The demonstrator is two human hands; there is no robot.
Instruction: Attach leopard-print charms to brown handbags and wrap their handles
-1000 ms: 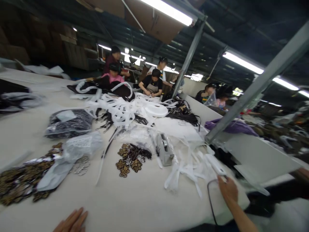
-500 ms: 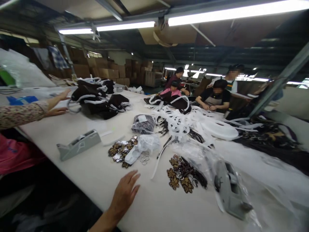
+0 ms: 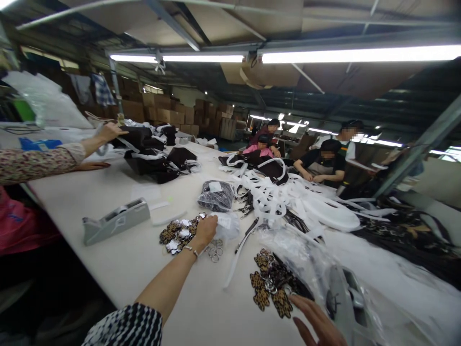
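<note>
My left hand (image 3: pixel 207 231), with a bracelet at the wrist, reaches over a pile of leopard-print charms (image 3: pixel 173 235). Its fingers are curled down against a clear plastic bag (image 3: pixel 228 226); the fingertips and whatever they hold are hidden. Several metal rings (image 3: pixel 215 251) lie just right of the wrist. At the lower right, my right hand (image 3: pixel 317 321) is open, its fingers apart, beside a second group of leopard-print charms (image 3: pixel 262 288) with dark straps and rings. No object shows in it.
A grey tape dispenser (image 3: pixel 117 220) stands at left, another (image 3: pixel 349 302) at right under plastic film. White strips (image 3: pixel 266 192), a bagged dark bundle (image 3: pixel 216 196) and black bags (image 3: pixel 154 163) cover the table. A co-worker's hand (image 3: pixel 110 132) handles the bags; other people sit beyond.
My left hand has moved forward from the bare tabletop onto the charm pile and plastic bag, its fingers curling. My right hand has come into view. The co-worker's hand at left has risen.
</note>
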